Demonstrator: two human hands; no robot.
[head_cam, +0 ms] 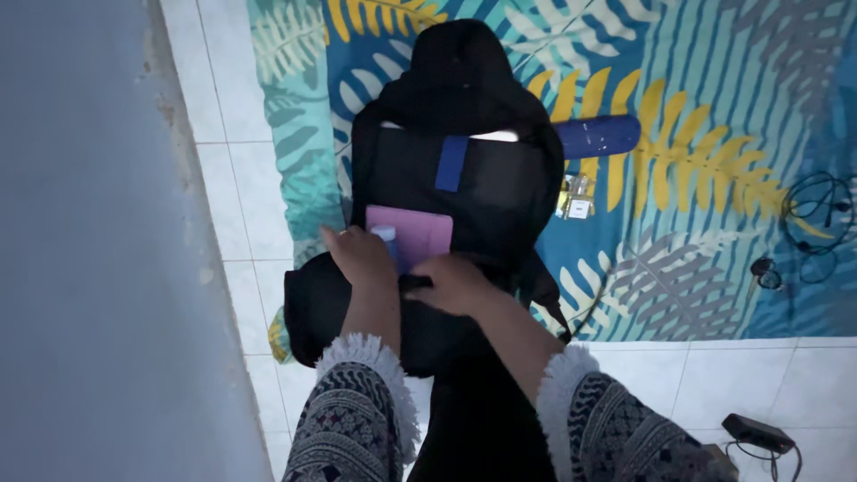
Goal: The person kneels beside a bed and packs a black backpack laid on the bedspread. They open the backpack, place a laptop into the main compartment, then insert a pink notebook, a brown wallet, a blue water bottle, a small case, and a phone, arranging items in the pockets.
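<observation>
Leaning over a black backpack that lies open at the centre of the frame, the person has both hands at its front pocket, patterned sleeves with white fringed cuffs running up from the bottom edge. The left hand is curled over the near corner of a flat pink pouch, its grip pinching a small pale blue-and-white item against that corner; what the item is I cannot make out. The right hand sits just right of it, fingers pressed together on the black fabric at the pocket's mouth, seemingly holding the opening apart. The pouch is half inside the pocket, its upper part showing against the dark panel below a blue strap tab. By the look of it, the step in hand is getting the pouch and the small item seated in the pocket; the next move would call for the right hand to keep the mouth wide while the left eases them in level, so no corner snags. Beyond the bag, on the leaf-printed blue and yellow sheet, lie a dark blue cylinder and a small clear packet, with tangled black cables toward the right edge. A black adapter rests on the white tiled floor at lower right.
</observation>
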